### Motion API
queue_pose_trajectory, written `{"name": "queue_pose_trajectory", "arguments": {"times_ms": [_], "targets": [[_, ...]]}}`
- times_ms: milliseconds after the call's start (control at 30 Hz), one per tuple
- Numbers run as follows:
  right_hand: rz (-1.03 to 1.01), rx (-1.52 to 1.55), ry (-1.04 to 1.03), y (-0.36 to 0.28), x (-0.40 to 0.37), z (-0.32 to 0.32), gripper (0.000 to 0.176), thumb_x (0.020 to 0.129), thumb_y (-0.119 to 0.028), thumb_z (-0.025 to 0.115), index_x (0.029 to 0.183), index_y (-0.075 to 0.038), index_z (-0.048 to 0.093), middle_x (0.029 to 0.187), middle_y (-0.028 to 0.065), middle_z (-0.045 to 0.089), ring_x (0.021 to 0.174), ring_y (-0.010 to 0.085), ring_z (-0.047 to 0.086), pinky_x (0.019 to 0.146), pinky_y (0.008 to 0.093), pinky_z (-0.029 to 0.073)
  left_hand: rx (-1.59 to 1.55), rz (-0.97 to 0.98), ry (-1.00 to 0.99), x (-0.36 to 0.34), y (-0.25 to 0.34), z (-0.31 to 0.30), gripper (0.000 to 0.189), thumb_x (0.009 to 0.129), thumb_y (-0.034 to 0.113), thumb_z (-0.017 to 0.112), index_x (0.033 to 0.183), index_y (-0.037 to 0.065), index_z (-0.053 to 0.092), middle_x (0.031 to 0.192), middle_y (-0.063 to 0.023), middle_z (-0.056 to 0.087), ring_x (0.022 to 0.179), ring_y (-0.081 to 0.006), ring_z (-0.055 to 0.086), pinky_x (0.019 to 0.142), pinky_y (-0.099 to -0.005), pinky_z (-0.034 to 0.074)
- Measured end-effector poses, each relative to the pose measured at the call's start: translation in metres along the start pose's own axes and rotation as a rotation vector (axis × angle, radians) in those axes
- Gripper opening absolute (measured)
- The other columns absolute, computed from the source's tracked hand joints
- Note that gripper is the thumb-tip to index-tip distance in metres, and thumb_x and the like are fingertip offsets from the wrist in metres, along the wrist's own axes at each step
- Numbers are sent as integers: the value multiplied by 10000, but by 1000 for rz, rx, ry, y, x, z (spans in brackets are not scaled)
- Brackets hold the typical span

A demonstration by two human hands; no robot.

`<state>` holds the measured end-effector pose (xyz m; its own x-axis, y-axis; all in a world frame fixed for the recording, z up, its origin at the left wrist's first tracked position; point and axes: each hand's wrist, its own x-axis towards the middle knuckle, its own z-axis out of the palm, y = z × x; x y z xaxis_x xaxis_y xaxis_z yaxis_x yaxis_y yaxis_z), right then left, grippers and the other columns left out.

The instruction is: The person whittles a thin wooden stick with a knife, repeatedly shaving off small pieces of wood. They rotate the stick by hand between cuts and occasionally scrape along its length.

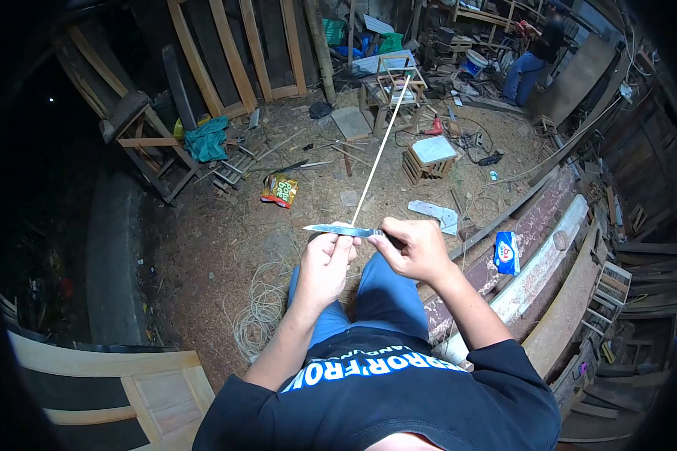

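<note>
A knife (pixel 337 229) lies level across my lap, its pale blade pointing left. My right hand (pixel 420 252) is closed around its dark handle, with the thumb near the base of the blade. A long, thin, pale strip (pixel 382 159), like split cane or wood, runs away from me. My left hand (pixel 323 267) pinches its near end, just under the blade. The blade crosses the strip right above my left fingertips; whether it cuts in cannot be made out. The strip's far end reaches a small wooden frame (pixel 400 81).
A slatted wooden stool (pixel 429 159) stands ahead, with a red power tool (pixel 434 126) behind it. Loose coils of cane (pixel 259 316) lie left of my legs, logs (pixel 549 255) to my right. A snack bag (pixel 279 191) sits on the dirt floor. Another person (pixel 530 64) kneels far right.
</note>
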<state>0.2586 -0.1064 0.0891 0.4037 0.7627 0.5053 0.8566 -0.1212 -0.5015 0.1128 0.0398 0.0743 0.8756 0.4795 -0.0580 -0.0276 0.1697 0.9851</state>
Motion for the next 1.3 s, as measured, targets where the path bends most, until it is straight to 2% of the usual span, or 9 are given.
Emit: {"name": "queue_pose_trajectory", "arguments": {"times_ms": [233,300,367,467,600,733,1100,1233,1300], "targets": [[-145,-44,124,-3,6,-4,369,911,-264,790,689,-84,556,568,110,503,473,285,540,468,397,393,7,49,22,-10,11,7,235,1140,226,518,1023,58,633,709,83,484,587,6,386,518,-195,285],[1,-48,194,8,10,-12,367,917,-276,786,707,-90,550,576,104,523,494,285,570,479,391,426,21,48,-13,-15,13,9,231,1143,244,514,1014,85,622,690,98,458,558,17,354,491,-189,251],[187,-55,186,16,12,-29,358,924,-295,783,719,-99,565,590,105,564,509,300,606,484,399,450,8,58,-34,-20,8,10,235,1143,246,517,1004,84,617,686,101,454,553,16,347,489,-192,249],[-100,-82,68,-2,-1,-23,363,926,-267,784,707,-87,557,574,109,559,495,308,592,475,399,434,6,45,-36,-19,0,16,240,1142,244,518,995,79,611,685,100,454,552,11,339,490,-197,246],[59,-77,204,7,-2,-32,373,937,-275,766,699,-91,546,564,107,551,492,314,588,468,409,429,-11,53,-92,-18,11,23,239,1140,237,524,1003,66,620,691,94,464,561,5,344,495,-203,252],[-96,-101,56,-10,-17,-27,393,936,-335,760,695,-113,544,567,95,549,511,308,608,471,415,437,-14,10,-72,-19,2,28,241,1138,236,528,1010,59,628,693,93,467,564,5,350,499,-204,256],[-23,-192,92,3,-21,-39,387,911,-350,782,709,-111,554,583,93,564,527,300,618,491,402,451,31,25,-83,-23,5,28,261,1135,201,528,967,42,650,727,71,537,632,-6,445,564,-207,339],[-122,-190,131,-5,-26,-33,399,914,-371,784,697,-121,562,567,87,554,513,296,611,473,400,441,33,17,-81,-27,2,28,256,1138,199,516,971,49,641,716,77,512,623,-7,420,557,-208,321],[-30,-184,114,1,-25,-39,371,910,-341,784,712,-119,562,577,89,551,519,304,607,494,399,452,19,19,-93,-26,1,27,251,1137,196,519,970,50,638,711,79,495,622,-7,410,557,-210,319]]}}
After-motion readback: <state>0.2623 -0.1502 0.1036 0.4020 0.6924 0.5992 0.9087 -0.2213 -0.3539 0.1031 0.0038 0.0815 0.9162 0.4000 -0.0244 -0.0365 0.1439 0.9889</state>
